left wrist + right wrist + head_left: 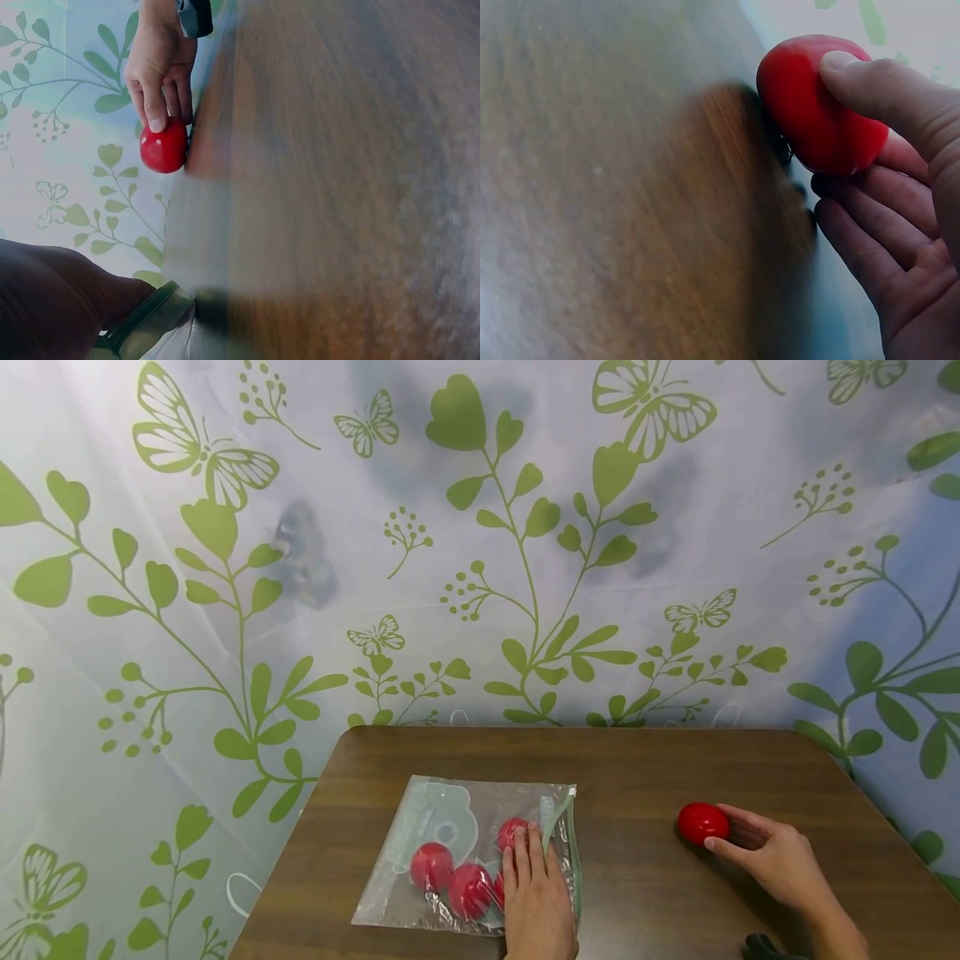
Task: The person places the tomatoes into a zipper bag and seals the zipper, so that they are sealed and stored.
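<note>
My right hand (776,860) holds a glossy, slightly oval red ball (703,823) at the right of the table, thumb on one side and fingers on the other. A shallow dent shows in the ball (817,105) in the right wrist view. On the left, my left hand (538,893) rests with straight fingers on a clear zip bag (390,893). Inside the bag are several red balls (431,866) and a pale green flat piece with a scalloped edge (457,814). The bag's green zip edge (150,311) appears beside the left hand in the left wrist view.
The brown wooden table (630,768) carries everything and has rounded far corners. Behind it hangs a white curtain (420,568) printed with green leaves and butterflies. A dark strap-like thing (765,946) shows by the right wrist at the bottom edge.
</note>
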Motion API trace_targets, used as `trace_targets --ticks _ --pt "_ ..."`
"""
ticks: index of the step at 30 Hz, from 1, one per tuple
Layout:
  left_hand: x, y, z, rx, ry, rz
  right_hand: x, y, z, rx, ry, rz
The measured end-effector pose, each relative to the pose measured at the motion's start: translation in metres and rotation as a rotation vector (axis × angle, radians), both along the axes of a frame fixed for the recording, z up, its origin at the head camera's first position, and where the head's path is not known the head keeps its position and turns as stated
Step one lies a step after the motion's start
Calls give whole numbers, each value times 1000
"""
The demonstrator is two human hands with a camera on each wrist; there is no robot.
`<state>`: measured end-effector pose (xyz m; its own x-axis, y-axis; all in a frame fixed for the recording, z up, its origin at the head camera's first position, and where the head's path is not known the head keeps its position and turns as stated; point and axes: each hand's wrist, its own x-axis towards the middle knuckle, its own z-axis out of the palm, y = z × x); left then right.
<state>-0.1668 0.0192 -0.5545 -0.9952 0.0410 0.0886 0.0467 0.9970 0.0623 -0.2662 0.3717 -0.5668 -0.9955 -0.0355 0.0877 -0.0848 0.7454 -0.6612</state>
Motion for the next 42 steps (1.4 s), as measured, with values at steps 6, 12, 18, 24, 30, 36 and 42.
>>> trace_targets --ticks 6,12,18,24,30,36,42 --pt "0 1 -1 -1 5 -4 4 -1 0 -17 16 -22" --pt "0 1 0 13 -10 -6 10 -9 5 -54 -8 12" --pt "0 1 -1 12 -10 -4 18 -24 8 -95 -7 81" --pt "-1 1 0 12 -35 0 26 -44 11 -154 24 134" --pt "-3 1 2 28 -75 2 30 -68 15 -246 27 207" --pt "-2 2 3 23 -70 5 31 -89 16 -283 17 241" --pt "-3 3 3 9 -71 9 29 -110 16 -304 5 260"
